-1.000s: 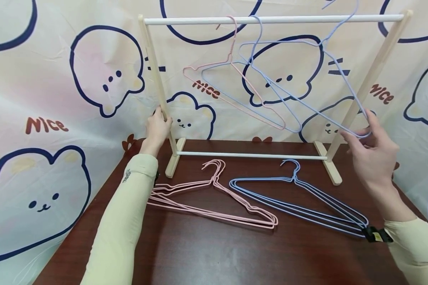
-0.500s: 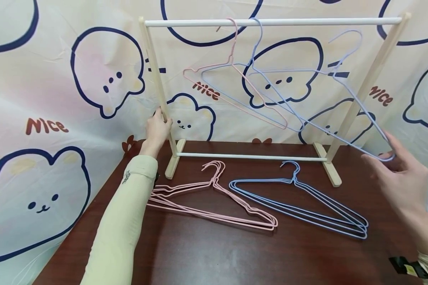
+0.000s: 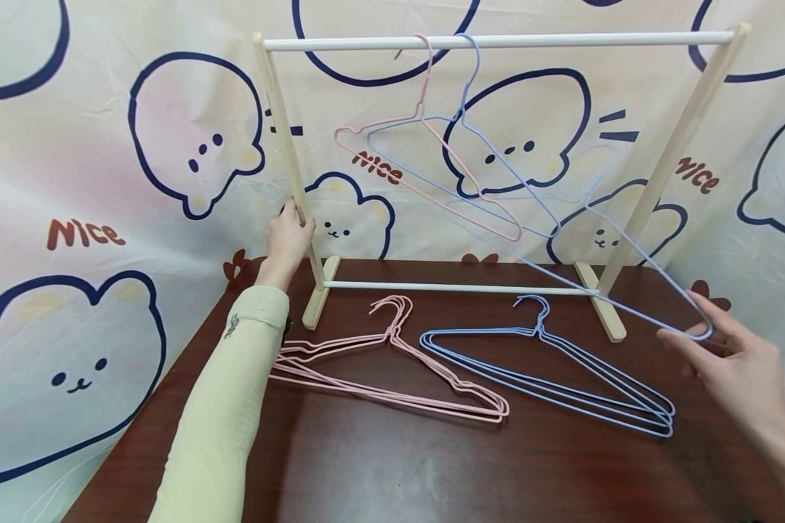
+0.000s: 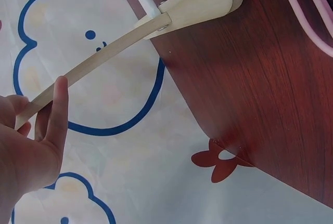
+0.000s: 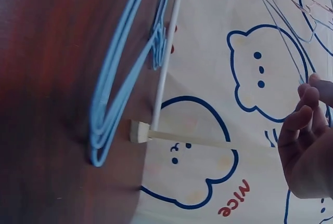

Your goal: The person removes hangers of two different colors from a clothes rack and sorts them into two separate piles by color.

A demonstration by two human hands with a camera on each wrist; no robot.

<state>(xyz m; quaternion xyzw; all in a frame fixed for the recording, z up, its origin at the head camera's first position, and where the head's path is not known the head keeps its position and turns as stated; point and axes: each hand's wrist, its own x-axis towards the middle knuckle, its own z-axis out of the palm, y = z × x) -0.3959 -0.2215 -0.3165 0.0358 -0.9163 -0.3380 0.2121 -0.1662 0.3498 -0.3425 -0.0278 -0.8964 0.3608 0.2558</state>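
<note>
My left hand (image 3: 289, 236) grips the rack's left wooden post (image 3: 281, 123) partway up. In the left wrist view, its fingers lie around the post (image 4: 99, 55). My right hand (image 3: 746, 363) pinches a blue wire hanger (image 3: 641, 313) by its lower right corner. That hanger is off the rail, its blurred hook below the white top rail (image 3: 576, 40) and in front of the right post. In the right wrist view, thumb and fingers of the right hand (image 5: 307, 141) meet at the wire. A pink hanger (image 3: 421, 109) and a blue hanger (image 3: 461, 110) hang from the rail.
Several pink hangers (image 3: 392, 330) lie stacked on the brown table (image 3: 392, 472), left of a stack of blue hangers (image 3: 540, 330). Behind them stand the rack's wooden feet (image 3: 600, 305) and white lower bar (image 3: 458, 286). A printed cloth (image 3: 190, 312) encloses the table.
The right hand has taken the blue hanger off the top rail, moving it down and right; its hook has dropped well below the rail. The left hand stays on the post.
</note>
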